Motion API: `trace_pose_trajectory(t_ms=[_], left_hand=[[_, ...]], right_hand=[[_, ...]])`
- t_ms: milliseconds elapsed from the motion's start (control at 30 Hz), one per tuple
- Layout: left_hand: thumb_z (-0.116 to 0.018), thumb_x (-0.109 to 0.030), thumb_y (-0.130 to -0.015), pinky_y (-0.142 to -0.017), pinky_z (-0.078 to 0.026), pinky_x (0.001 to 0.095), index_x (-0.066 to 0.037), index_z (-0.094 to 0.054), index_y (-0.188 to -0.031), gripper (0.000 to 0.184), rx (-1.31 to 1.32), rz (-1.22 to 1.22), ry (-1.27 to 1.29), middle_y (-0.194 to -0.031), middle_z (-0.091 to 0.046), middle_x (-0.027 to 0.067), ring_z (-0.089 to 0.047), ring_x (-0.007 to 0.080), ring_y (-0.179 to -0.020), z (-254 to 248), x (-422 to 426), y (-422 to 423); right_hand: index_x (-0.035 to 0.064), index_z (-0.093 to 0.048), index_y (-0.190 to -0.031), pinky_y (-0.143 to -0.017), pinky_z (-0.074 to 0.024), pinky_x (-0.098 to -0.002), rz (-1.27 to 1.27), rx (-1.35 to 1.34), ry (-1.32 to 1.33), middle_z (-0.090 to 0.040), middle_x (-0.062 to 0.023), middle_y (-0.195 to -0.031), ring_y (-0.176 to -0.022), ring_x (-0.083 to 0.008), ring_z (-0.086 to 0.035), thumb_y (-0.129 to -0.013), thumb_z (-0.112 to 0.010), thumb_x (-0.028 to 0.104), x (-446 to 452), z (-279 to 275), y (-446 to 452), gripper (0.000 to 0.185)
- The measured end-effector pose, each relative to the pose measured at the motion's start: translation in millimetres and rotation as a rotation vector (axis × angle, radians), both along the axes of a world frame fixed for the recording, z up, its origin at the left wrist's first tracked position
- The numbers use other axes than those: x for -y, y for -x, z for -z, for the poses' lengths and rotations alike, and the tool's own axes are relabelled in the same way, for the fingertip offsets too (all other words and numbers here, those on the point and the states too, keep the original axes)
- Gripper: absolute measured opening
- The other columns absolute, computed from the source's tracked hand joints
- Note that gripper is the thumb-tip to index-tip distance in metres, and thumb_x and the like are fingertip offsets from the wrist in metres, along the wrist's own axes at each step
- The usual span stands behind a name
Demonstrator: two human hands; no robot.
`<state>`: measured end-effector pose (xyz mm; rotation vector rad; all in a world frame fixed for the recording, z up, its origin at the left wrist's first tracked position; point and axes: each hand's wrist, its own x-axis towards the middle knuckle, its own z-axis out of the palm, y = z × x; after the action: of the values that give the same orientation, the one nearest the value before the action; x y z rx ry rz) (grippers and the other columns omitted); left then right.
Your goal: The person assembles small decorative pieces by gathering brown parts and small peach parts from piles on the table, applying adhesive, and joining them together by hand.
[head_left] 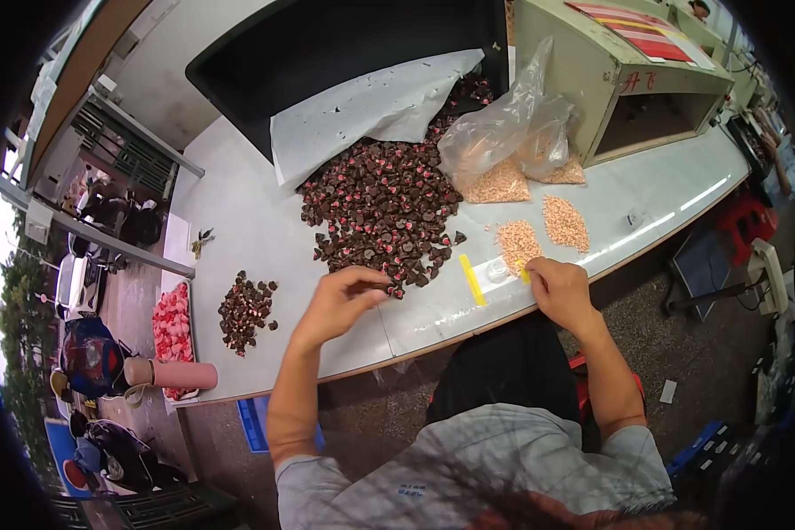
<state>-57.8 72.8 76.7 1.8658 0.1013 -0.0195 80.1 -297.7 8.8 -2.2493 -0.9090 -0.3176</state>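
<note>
My left hand (345, 303) is at the near edge of a large pile of small dark pieces with red parts (375, 208), thumb and fingers curled around a dark piece (396, 290). At the near end of a heap of small beige pieces (517, 243) is my right hand (556, 287), its fingers pinched beside a bit of yellow (525, 275); what the fingertips hold is too small to make out. Between the hands a yellow strip (473, 280) lies on the table. A second beige heap (565, 223) sits farther right.
A black tray (238, 75) with a white sheet (353, 106) tilts behind the pile. Plastic bags of beige pieces (496, 184) and a greenish box (605, 88) stand back right. At left are a small dark heap (246, 312), red-and-pink pieces (173, 325) and a pink bottle (181, 374).
</note>
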Motion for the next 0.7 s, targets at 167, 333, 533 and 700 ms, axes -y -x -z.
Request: trace_pose_trajectory(t_ms=[167, 333, 533, 700], left_hand=[[-0.077, -0.009, -0.092, -0.080, -0.054, 0.0254, 0.000, -0.073, -0.113, 0.023, -0.098, 0.287, 0.030, -0.098, -0.074, 0.0036, -0.067, 0.0090, -0.090, 16, 38, -41], [-0.079, -0.012, -0.091, -0.083, -0.054, 0.0250, 0.000, -0.074, -0.112, 0.025, -0.182, 0.503, 0.127, -0.104, -0.075, 0.0049, -0.068, 0.0086, -0.092, 36, 59, -63], [-0.079, -0.007, -0.090, -0.090, -0.057, 0.0263, 0.003, -0.072, -0.114, 0.026, -0.317, 0.533, 0.222, -0.111, -0.075, 0.0097, -0.071, 0.0127, -0.099, 48, 60, -65], [-0.079, -0.006, -0.091, -0.091, -0.057, 0.0262, 0.003, -0.072, -0.114, 0.026, -0.360, 0.528, 0.286, -0.112, -0.075, 0.0102, -0.072, 0.0133, -0.100, 54, 62, -59]], right_hand=[[0.0065, -0.068, -0.095, -0.057, -0.0519, -0.0412, 0.017, -0.034, -0.019, -0.067, -0.0122, -0.071, -0.063, -0.0323, -0.068, -0.086, -0.068, 0.005, 3, -3, 3, 0.009], [0.0076, -0.065, -0.095, -0.059, -0.0532, -0.0432, 0.039, -0.064, 0.042, -0.069, -0.0119, -0.075, -0.065, -0.0333, -0.069, -0.085, -0.069, 0.007, 1, -7, 3, 0.010], [0.0081, -0.065, -0.093, -0.060, -0.0530, -0.0423, 0.048, -0.107, 0.094, -0.069, -0.0107, -0.071, -0.065, -0.0314, -0.069, -0.086, -0.071, 0.009, -1, -9, 3, 0.009], [0.0077, -0.067, -0.090, -0.060, -0.0529, -0.0424, 0.113, -0.190, 0.179, -0.068, -0.0094, -0.068, -0.064, -0.0300, -0.069, -0.086, -0.071, 0.011, -4, -11, -1, 0.007]])
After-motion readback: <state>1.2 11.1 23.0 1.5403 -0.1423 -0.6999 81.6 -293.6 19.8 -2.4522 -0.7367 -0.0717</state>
